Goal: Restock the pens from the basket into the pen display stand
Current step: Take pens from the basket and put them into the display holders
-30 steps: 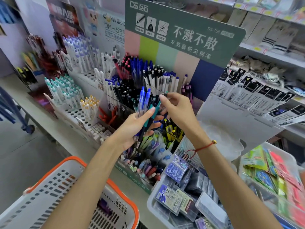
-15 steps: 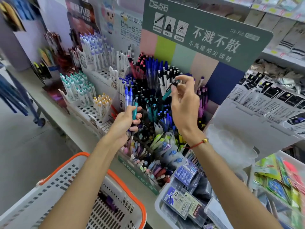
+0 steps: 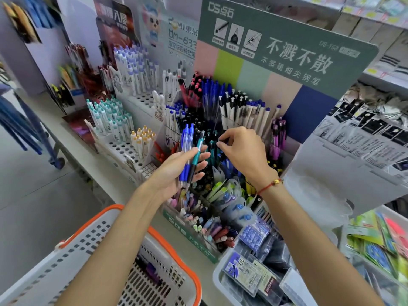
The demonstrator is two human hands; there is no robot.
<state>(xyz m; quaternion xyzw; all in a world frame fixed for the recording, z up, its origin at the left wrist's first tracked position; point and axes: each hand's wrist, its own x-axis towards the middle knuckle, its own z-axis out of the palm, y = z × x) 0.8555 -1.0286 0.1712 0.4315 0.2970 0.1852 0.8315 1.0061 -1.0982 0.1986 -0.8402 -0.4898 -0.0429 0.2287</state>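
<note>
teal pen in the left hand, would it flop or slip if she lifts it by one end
Probably stiff: the teal pen stays straight across the left hand. It looks thin and smooth, so it could slip from loose fingers, and roll if set down.

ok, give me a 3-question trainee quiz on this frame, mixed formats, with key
1. True or false: the left hand holds only blue pens.
2. Which hand wears the red string bracelet? A) left B) right
3. Fill in: the basket rim is ____ in colour.

Key: 1 false, it also holds a teal pen. 2 B, the right hand, which is pinching a pen top in the display stand. 3 orange.
</note>
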